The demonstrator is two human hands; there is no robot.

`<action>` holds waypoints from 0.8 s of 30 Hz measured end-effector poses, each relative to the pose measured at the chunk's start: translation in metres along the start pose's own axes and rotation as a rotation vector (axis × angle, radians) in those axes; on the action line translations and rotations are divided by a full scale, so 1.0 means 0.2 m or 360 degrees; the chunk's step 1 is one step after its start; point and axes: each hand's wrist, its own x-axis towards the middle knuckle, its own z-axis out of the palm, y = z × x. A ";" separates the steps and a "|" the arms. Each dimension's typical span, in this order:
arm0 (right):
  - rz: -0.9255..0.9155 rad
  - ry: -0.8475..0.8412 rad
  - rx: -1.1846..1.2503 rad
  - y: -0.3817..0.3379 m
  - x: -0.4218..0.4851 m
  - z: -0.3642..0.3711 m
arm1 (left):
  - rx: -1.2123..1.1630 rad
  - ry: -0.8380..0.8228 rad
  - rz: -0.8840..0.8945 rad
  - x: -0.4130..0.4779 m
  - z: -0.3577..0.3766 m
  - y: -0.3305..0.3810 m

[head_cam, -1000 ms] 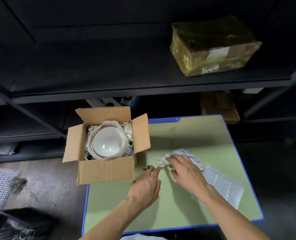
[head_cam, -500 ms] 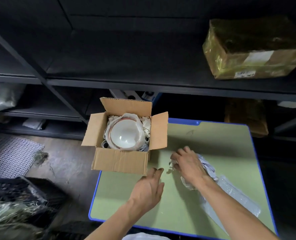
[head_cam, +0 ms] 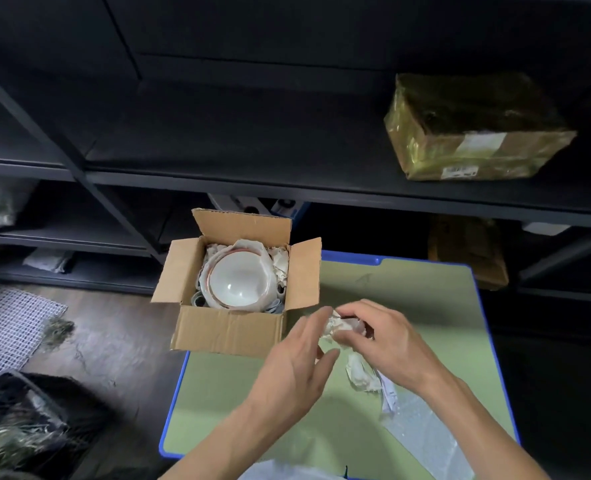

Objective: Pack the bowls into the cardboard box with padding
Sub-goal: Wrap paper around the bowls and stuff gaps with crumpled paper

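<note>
Gripping paper (head_cam: 360,372) trailing nearward, the right hand (head_cam: 391,341) curls; left hand (head_cam: 294,362) lies slack, fingers straight; bowl (head_cam: 238,278) faces up.

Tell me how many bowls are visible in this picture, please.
1. The bowl sits inside the open cardboard box, with paper padding around it. More bowls may lie hidden beneath it.

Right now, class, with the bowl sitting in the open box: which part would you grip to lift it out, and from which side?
Grip the bowl by its rim, coming straight down from above. It appears to sit mouth up, and the cardboard box walls and paper padding close in its sides, so likely only the rim is free.
</note>
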 end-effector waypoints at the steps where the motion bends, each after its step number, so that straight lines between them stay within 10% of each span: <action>1: -0.0026 0.0013 0.0031 -0.03 0.00 0.01 | 0.0000 0.0052 0.0012 0.01 -0.03 0.00; 24: -0.0108 0.0090 -0.0092 -0.65 0.36 0.60 | -0.0341 0.0520 -0.0538 -0.08 -0.74 -0.47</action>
